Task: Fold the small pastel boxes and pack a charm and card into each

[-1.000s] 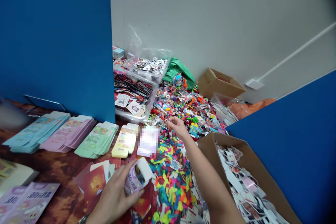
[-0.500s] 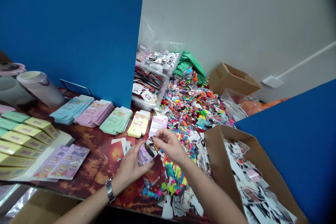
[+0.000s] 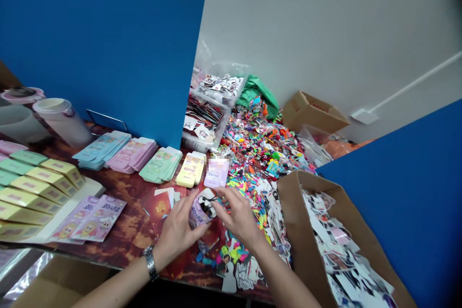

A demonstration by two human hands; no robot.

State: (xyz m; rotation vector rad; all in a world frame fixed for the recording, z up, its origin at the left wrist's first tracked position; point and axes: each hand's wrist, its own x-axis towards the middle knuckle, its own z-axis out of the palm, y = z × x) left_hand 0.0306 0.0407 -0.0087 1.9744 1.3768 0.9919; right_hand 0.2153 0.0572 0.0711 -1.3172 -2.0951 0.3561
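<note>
lilac paper packet [image 3: 198, 215] tilted in narrow grip of left hand [image 3: 177, 232], open end turned toward right hand [image 3: 238, 217], fingertips [image 3: 223, 200] at black-and-white cut-out [image 3: 207, 203] by packet's mouth, hold there unclear; brown cardboard box [image 3: 294, 221] of photo cut-outs [image 3: 342, 245] at lower right.

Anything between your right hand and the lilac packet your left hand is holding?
Nothing visible. The right hand is right beside the lilac packet held by the left hand, with its fingertips at the black-and-white printed cut-out lying against the packet.
</note>
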